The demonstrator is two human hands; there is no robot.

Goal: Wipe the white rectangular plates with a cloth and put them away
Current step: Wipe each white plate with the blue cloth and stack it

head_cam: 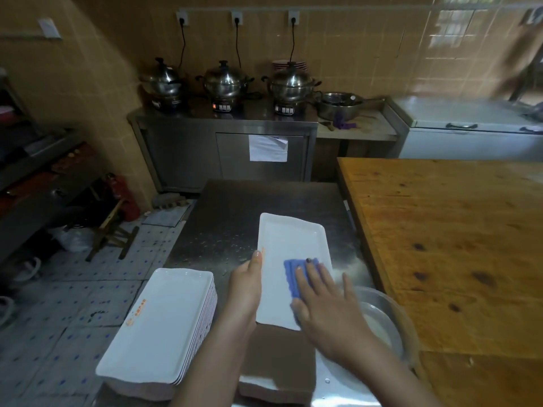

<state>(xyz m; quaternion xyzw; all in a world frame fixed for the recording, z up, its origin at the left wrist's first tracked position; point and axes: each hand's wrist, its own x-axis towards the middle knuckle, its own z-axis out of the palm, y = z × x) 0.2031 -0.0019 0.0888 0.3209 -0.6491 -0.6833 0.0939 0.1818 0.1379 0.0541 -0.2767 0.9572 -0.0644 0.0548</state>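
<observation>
Dim warm light; window glare top right; wide-angle edge warping, corners blurred.

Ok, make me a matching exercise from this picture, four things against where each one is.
Things:
1 blue cloth
2 held plate
3 plate stack
4 metal basin

Places:
A beside the wooden table
B left of the left hand
C pressed under the right hand
D gripped at its edge by the left hand

Pairs: 1-C, 2-D, 3-B, 4-A
</observation>
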